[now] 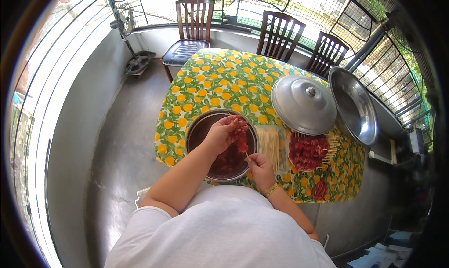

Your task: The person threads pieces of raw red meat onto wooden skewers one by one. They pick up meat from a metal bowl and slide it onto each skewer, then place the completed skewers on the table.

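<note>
Over a round metal pot (189,144) of dark marinade and meat, my left hand (224,133) pinches a strip of raw red meat (242,141). The meat hangs on a thin bamboo skewer (247,154). My right hand (261,168), with a gold-coloured band at its wrist, grips the skewer's lower end by the pot's right rim. Right of the pot lies a bundle of bare bamboo skewers (268,146) on a clear wrapper. Farther right, a pile of skewered raw meat (307,152) rests with its stick ends pointing right.
A domed metal lid (304,104) lies behind the skewered meat, beside a large tilted metal basin (354,106). A small red object (319,190) sits near the front edge of the fruit-patterned tablecloth (206,85). Wooden chairs (280,34) and a stand fan (125,20) stand beyond.
</note>
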A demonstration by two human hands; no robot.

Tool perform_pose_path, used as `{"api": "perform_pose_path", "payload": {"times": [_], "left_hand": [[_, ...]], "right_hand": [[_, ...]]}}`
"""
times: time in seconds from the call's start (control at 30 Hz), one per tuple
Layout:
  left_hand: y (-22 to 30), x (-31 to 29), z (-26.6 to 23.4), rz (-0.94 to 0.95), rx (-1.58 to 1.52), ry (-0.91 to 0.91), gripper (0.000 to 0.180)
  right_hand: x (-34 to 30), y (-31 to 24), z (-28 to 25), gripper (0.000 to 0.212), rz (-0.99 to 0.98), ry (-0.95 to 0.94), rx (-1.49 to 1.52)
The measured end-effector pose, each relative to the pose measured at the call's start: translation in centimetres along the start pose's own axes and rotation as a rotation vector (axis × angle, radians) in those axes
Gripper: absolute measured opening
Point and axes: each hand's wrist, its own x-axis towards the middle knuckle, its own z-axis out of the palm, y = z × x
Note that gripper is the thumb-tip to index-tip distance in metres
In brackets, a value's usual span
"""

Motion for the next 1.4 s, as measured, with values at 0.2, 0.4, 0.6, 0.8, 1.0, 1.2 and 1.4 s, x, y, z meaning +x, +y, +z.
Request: {"api": "perform_pose_path", "payload": {"times": [0.2,0.4,0.6,0.8,1.0,1.2,1.4], "left_hand": [[-2.3,4.5,-3.6,-0.062,-0.188,-0.054,0.028],[-8.2,10.2,-7.9,0.152,2.005,0.022,0.019],[-10.0,6.6,-5.3,-0.313,2.498,-0.177,0.032],[-5.1,4.2,-7.8,-0.399,2.148,-0.6,0.027],[0.8,3.6,-10.0,-0.272,1.353,-0.015,0.026],[1.8,2.7,-10.0,-0.178,0.922,0.138,0.026],[0.8,1.9,-9.3,-0.089,0.506,0.236,0.026]], "right_hand": [[0.3,0.0,-0.9,0.011,0.026,0.069,-0.006],[0.4,-0.3,-1.4,0.01,-0.002,0.072,-0.012],[0.1,-0.2,-1.6,0.009,-0.03,0.064,-0.059],[0.1,-0.1,-2.0,0.009,-0.01,0.05,-0.07],[0.3,-0.6,-2.1,0.01,-0.009,0.025,-0.063],[0.3,-0.5,-1.6,0.01,0.048,-0.02,-0.089],[-0.2,-0.2,-1.1,0.01,0.089,-0.079,-0.148]]}}
